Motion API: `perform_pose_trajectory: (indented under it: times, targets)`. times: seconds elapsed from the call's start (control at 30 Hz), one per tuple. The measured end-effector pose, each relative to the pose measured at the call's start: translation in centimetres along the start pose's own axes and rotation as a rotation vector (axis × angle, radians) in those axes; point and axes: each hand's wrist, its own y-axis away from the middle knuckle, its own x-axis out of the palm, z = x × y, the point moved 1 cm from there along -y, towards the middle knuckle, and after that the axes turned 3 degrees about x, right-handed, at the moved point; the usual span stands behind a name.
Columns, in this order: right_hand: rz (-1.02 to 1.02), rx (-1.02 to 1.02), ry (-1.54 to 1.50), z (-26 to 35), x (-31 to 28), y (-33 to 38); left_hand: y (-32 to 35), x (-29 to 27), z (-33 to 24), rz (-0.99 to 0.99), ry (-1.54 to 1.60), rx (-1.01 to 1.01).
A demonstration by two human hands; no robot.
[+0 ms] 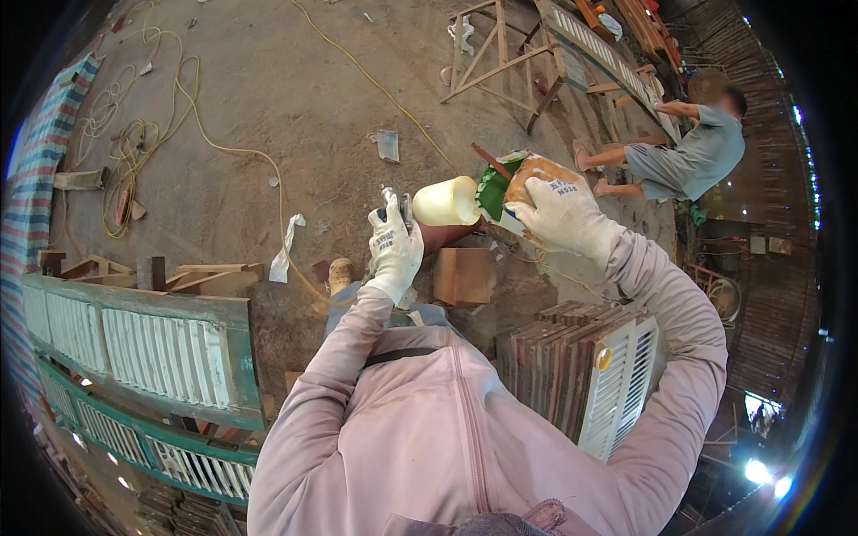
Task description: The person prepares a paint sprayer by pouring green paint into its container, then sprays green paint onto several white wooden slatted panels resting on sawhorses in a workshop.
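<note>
My left hand (393, 247), in a white work glove, is closed around what looks like a spray gun (407, 209), mostly hidden by the fingers. A cream plastic cup (440, 203) is attached to it and lies tilted, its mouth toward the right. My gloved right hand (565, 217) grips a stained paint can (539, 174) from its right side. Green paint coats the can's rim and inside, and the can tips left toward the cup. A flat reddish-brown stick (491, 162) pokes out of the can. Whether paint is flowing cannot be seen.
Green-framed louvred shutters (165, 344) lean at the left; more stacked panels (581, 357) stand at my right. A wooden block (465, 276) sits below the cup. Yellow hoses (192, 107) cross the floor. Another person (693, 147) works at a wooden trestle (505, 62).
</note>
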Motion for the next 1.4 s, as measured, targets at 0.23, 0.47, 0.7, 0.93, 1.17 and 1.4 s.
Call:
perform_pose_trajectory:
  times: [0.23,0.47,0.7,0.93,1.17,1.4]
  targets:
    - [0.03,0.103,-0.006,1.2,-1.4,-0.1,-0.1,0.5,-0.2,0.039,0.019,-0.033]
    - [0.073,0.125,0.036,2.2,-2.4,-0.2,-0.1,0.7,-0.7,-0.014,0.05,-0.011]
    - [0.023,0.044,0.065,3.0,-3.6,0.1,0.2,1.1,-0.4,-0.05,0.121,0.002]
    - [0.119,0.042,0.066,3.4,-4.6,-0.2,0.1,0.9,-0.4,-0.006,0.123,-0.017]
    - [0.073,-0.007,0.083,3.5,-4.7,-0.4,0.1,1.0,-0.4,-0.005,0.125,-0.054]
    - [0.147,0.027,0.059,3.8,-5.2,-0.2,0.4,1.5,-0.2,-0.014,0.126,-0.037]
